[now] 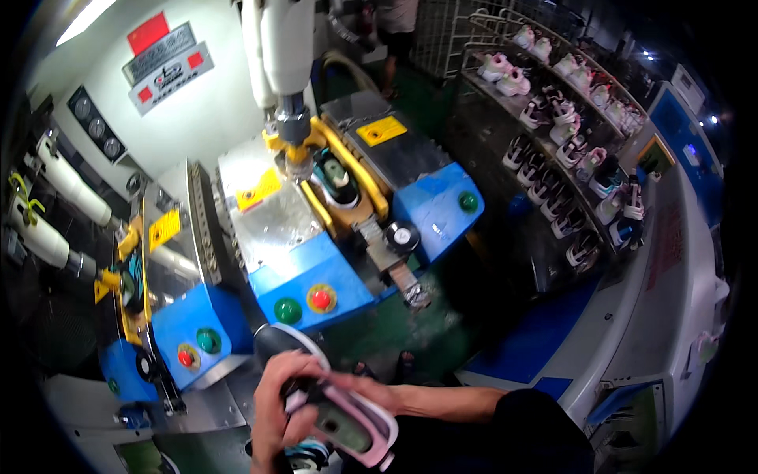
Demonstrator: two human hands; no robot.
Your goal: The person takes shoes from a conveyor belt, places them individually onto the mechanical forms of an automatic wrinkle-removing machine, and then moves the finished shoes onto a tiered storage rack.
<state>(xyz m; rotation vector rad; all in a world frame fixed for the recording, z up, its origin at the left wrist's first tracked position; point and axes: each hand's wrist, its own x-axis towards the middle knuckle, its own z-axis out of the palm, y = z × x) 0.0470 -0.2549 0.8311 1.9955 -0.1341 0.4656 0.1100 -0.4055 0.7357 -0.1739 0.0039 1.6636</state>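
A pink shoe with a white sole edge [379, 454] is held low in front of me, its dark toe end pointing away and to the left. A green last fills its opening. My left hand [276, 391] wraps round the shoe's left side with bent fingers. From the right, my right hand [367, 391] grips the shoe's middle, its fingers partly hidden. Just below, near my left wrist, part of a teal and white shoe [309, 457] shows. Ahead, a dark shoe on a green last [338, 178] sits between yellow side arms under a white press cylinder [286, 55].
The blue machine front [316, 276] carries green and red buttons. A second press station [134, 284] at left also holds a shoe. Racks [553, 103] of several shoes stand at right, beside a grey and blue machine [624, 316]. A person [395, 24] stands at the back.
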